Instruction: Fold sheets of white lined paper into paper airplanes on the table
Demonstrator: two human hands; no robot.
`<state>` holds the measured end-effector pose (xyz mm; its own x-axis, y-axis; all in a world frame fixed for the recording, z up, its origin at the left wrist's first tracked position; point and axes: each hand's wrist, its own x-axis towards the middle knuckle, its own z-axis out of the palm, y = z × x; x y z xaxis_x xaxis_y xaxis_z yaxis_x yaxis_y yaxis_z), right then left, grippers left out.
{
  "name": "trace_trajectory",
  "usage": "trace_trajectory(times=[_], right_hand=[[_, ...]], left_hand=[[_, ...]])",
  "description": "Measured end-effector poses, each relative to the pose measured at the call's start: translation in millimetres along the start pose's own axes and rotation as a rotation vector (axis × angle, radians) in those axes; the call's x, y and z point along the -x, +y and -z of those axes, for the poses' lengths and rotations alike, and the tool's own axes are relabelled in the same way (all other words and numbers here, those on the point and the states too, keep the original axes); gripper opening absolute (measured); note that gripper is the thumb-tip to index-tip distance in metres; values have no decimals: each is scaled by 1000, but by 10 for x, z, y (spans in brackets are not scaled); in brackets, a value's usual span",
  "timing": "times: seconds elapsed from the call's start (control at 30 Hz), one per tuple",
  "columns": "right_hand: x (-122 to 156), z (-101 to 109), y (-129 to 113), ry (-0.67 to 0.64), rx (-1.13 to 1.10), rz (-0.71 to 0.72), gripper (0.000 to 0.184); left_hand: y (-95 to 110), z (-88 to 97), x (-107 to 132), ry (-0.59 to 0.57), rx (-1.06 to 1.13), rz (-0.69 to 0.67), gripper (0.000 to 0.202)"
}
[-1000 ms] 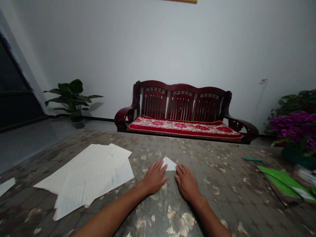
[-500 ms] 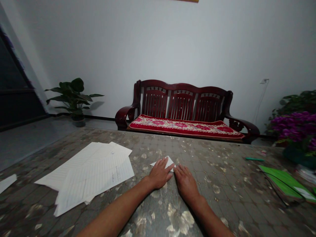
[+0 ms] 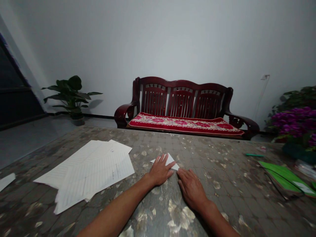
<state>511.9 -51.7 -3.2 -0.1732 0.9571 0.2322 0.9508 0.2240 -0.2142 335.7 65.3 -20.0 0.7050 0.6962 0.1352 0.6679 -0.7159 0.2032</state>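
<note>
Folded white paper (image 3: 170, 160) is lying on the surface (image 3: 212, 148), partly under the left hand (image 3: 159, 171), which is resting palm-down, fingers spread. Right hand (image 3: 192, 187) is lying palm-down, fingers extended, gripping nothing, at the paper's right corner; contact is unclear. Judgement: creasing is calling for steady left-hand pressure, well-aligned edges and firm, even strokes along the fold.
</note>
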Motion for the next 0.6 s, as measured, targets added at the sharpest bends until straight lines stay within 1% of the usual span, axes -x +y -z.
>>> trace_trajectory(times=[0.2, 0.27, 0.37, 0.43, 0.53, 0.6], right_hand=[[-20, 99, -10, -6, -51, -64, 41], [-63, 128, 30, -15, -85, -126, 40], [-160, 150, 77, -6, -100, -215, 45], [-220, 142, 76, -2, -29, -208, 48], [-249, 110, 46, -16, 121, -169, 42], [-226, 93, 41, -15, 163, -153, 39]], left_hand=[[17, 27, 8, -5, -8, -1, 51], [17, 19, 9, 4, -7, -2, 50], [13, 2, 7, 18, -6, -3, 50], [9, -3, 4, 21, -3, -5, 50], [10, -1, 2, 10, 4, -1, 51], [14, 2, 1, -1, 9, 3, 51]])
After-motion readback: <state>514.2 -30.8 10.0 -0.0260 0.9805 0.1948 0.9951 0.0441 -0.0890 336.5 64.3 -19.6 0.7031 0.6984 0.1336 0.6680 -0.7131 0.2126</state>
